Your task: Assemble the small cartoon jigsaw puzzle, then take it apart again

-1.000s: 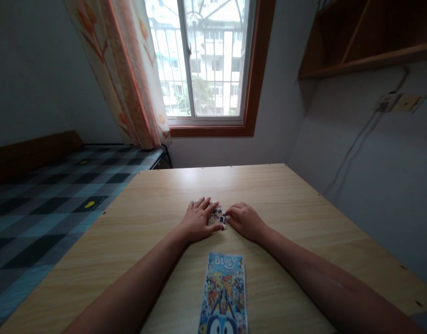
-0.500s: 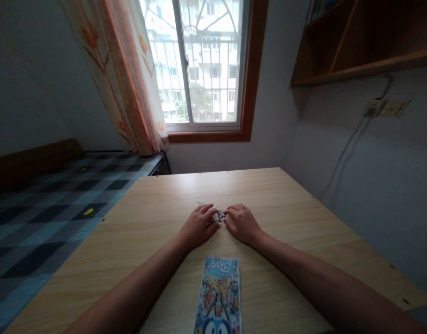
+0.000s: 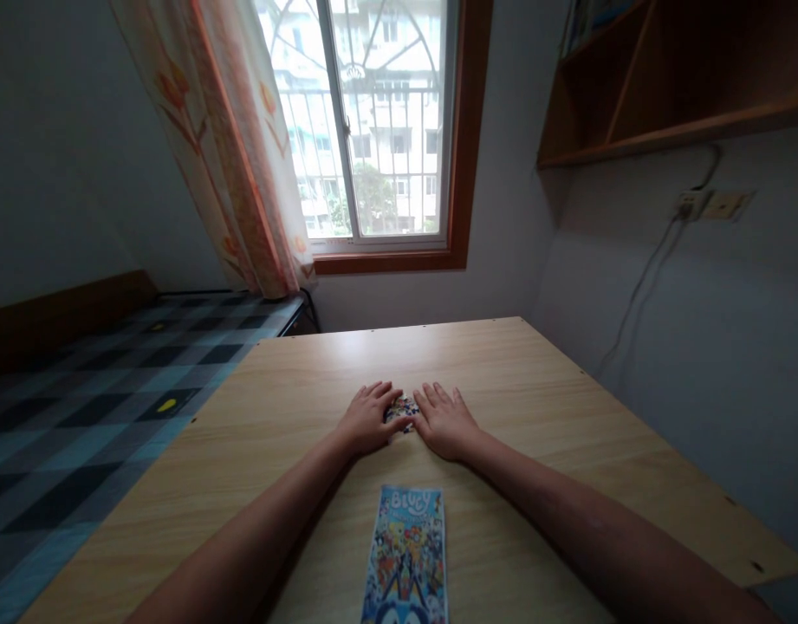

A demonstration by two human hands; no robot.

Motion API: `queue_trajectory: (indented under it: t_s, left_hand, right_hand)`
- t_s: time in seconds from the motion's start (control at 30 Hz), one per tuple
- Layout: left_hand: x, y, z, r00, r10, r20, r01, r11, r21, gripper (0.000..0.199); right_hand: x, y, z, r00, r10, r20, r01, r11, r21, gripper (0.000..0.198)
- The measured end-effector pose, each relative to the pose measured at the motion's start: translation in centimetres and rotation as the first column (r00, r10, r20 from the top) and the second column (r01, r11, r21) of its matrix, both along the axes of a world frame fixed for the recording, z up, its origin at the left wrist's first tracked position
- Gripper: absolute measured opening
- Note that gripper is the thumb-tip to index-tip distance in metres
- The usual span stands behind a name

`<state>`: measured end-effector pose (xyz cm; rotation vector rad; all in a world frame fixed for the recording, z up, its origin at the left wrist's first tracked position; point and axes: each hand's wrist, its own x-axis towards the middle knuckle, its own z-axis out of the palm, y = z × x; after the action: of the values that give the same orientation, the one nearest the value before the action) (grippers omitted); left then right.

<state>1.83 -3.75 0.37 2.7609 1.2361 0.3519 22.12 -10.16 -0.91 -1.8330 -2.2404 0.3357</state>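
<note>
A small pile of jigsaw-like pieces [image 3: 404,411], white, blue and mixed in colour, lies on the wooden table between my two hands. On its left side rests my left hand [image 3: 371,418], palm down, fingers spread, the thumb reaching along the near edge of the pile. My right hand [image 3: 443,419] lies flat on the right side, fingers apart and pointing away from me, its thumb side against the pieces. Neither hand grips a piece that I can see; what lies under the palms is hidden. Nearer to me is a colourful printed "Bluey" picture sheet [image 3: 408,555], flat on the table.
The light wood table [image 3: 535,485] runs up toward the wall below the window [image 3: 386,130]. A bed with a checked cover [image 3: 113,416] stands along the left side. At upper right hang a wooden shelf [image 3: 632,130] and a socket with a cord [image 3: 694,204].
My fingers, curled round the pieces before, now lie flatter and more spread. The pile looks more gathered, and the loose piece at its far left no longer shows. The view has shifted slightly.
</note>
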Motion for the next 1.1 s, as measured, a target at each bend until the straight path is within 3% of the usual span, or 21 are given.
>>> queue_trajectory:
  t_s: [0.1,0.2,0.4,0.5,0.6,0.67,0.9,1.0,1.1]
  left_hand:
    - [-0.2,-0.4,0.2,0.994,-0.108,-0.031,0.107,0.994,-0.037,0.076]
    - [-0.2,-0.6,0.1,0.990,-0.139,-0.034,0.138,0.990,-0.030,0.085]
    - [-0.1,-0.8,0.0,0.979,-0.162,0.122,0.158,0.987,0.042,0.051]
    - [-0.2,-0.9,-0.1,0.957,-0.200,0.211,0.194,0.980,0.046,0.039]
    - [-0.2,-1.0,-0.1,0.938,-0.220,0.267,0.215,0.975,0.049,0.032]
    - [-0.2,-1.1,-0.1,0.930,-0.233,0.286,0.228,0.972,0.051,0.029]
    - [0.3,-1.5,0.0,0.902,-0.269,0.337,0.269,0.962,0.048,0.021]
    - [0.5,-1.6,0.0,0.896,-0.247,0.370,0.251,0.967,0.036,0.023]
    - [0.1,-1.3,0.1,0.900,-0.141,0.411,0.142,0.989,0.029,0.031]
  right_hand:
    - [-0.1,0.2,0.1,1.000,0.002,0.000,-0.002,1.000,-0.012,0.063]
    - [-0.1,0.4,0.1,1.000,-0.001,-0.021,0.001,1.000,-0.003,0.062]
    - [0.7,0.7,0.4,0.995,-0.001,-0.096,0.008,0.998,0.068,0.051]
    - [2.3,0.6,0.9,0.987,0.128,-0.101,-0.121,0.990,0.072,0.052]
    - [3.9,0.1,1.3,0.950,0.298,-0.091,-0.293,0.954,0.063,0.068]
    - [4.4,-0.1,1.4,0.937,0.338,-0.085,-0.330,0.939,0.094,0.071]
    - [2.0,0.0,1.1,0.962,0.266,-0.058,-0.238,0.924,0.298,0.025]
    - [1.2,0.0,0.9,0.972,0.226,-0.061,-0.194,0.923,0.332,0.024]
    - [1.8,0.0,1.0,0.975,0.186,-0.123,-0.128,0.918,0.375,0.027]
